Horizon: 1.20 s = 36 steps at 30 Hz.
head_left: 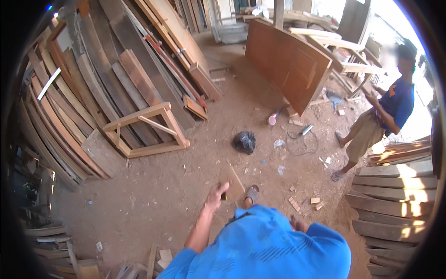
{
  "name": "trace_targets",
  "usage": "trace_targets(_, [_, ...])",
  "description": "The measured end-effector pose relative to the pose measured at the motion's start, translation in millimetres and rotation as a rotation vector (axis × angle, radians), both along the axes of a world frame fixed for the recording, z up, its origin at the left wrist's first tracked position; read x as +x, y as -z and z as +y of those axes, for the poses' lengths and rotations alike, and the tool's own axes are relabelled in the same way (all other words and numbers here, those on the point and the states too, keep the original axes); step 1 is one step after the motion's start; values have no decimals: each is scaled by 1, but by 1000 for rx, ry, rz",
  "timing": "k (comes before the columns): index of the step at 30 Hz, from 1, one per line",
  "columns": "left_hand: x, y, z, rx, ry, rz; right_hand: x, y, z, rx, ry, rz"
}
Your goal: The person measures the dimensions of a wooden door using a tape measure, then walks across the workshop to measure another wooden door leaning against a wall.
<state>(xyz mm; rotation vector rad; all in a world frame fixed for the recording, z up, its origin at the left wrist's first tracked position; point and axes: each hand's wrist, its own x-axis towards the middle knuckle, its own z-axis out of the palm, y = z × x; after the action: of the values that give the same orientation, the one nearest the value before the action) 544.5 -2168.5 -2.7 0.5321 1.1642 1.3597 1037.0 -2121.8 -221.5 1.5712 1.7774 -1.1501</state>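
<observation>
My left hand [215, 197] is out in front of my blue shirt, its fingers curled around a small black and yellow object [224, 196]. Most of that object is hidden by the hand, so its kind is unclear. Just beyond the fingers is a flat piece of wood [236, 180]; whether the hand touches it I cannot make out. My right hand [298, 224] is close to my body on the right, largely covered by the shirt, and its fingers are dark and blurred. One of my sandalled feet [252, 193] shows beside the wood piece.
Planks [93, 88] lean in a stack at the left, with a wooden frame [144, 130] before them. A black plastic bag [244, 142], a corded tool [306, 129] and wood scraps lie on the dirt floor. A brown door panel [285, 60] stands ahead. Another person [395, 104] stands right, near stacked boards [395, 202].
</observation>
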Motion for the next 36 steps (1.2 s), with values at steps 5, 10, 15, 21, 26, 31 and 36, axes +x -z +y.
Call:
trace_targets(5, [-69,-40,112,77,-117,79,-156,-98,246,98,162,-90])
trace_targets(10, [-152,-8,184,123,-267,-84,-322,-195,412,404,103,189])
trace_targets(15, [-240,15,285,88,-263,-102,-406,-194,513,259,233,255])
trace_targets(21, [-358,11,459,36,-40,-207,-410,-111,542,126,360,-41])
trace_targets(26, [-394,-8,616,58,171,-144,-345,13,521,-30,458,-75])
trace_targets(31, [-416,-23,738,89,178,-87,-361,47,568,-110,146,35])
trace_targets(36, [-424,-29,872,180,181,-183,-371,75,729,-188,87,-140])
